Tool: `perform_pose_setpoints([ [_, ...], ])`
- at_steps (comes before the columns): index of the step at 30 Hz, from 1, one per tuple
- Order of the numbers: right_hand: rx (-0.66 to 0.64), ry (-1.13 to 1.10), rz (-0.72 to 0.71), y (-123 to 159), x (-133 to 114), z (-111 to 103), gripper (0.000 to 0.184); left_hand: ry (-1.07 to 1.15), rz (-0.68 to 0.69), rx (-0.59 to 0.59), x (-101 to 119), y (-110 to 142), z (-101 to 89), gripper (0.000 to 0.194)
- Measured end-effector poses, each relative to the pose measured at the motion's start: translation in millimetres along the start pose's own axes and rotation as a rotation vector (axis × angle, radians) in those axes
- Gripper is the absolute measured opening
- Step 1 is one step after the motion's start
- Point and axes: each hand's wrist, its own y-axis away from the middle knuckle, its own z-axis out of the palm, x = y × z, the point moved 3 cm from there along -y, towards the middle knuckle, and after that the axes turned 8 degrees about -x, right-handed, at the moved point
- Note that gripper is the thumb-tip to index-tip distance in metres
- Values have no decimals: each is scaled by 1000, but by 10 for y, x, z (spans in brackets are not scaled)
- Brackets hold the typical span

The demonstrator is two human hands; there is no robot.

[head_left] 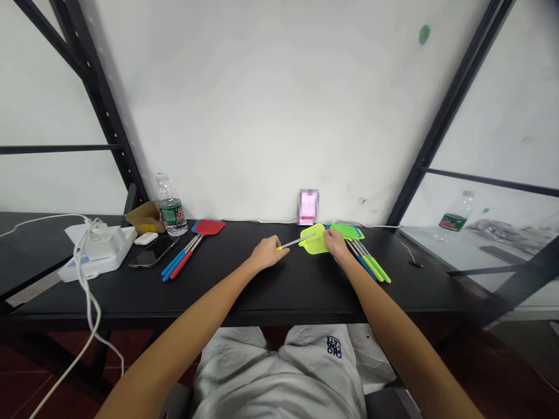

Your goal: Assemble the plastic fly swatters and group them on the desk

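A yellow-green fly swatter (315, 243) is held over the black table between both hands. My left hand (267, 254) is closed round its yellow handle, and the metal rod slants up to the right. On the right side of the mesh head, my right hand (336, 242) pinches the edge. Right beside that hand lies a group of fly swatters (349, 231) with green and blue heads and green, yellow and blue grips. Further left, a red fly swatter (209, 227) lies overlapping a blue one (173, 265).
A water bottle (170, 206), an open cardboard box (146, 218), a dark phone (154, 252), a white case (146, 238) and a power strip (98, 250) with cables occupy the left side. A lit phone (308, 207) leans against the wall. A small black cable end (416, 264) lies right.
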Motion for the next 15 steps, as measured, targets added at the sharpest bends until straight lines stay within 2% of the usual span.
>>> perform_pose_setpoints([
  [2, 140, 99, 41, -45, 54, -124, 34, -10, 18, 31, -11, 21, -51, 37],
  [5, 246, 148, 84, -78, 117, -259, 42, -49, 80, 30, -5, 41, -88, 43],
  [9, 277, 209, 92, -74, 138, -317, 47, -80, 113, 24, -6, 38, -80, 47],
  [15, 258, 245, 99, -95, 165, -285, 49, -67, 131, 32, -8, 31, -71, 47],
])
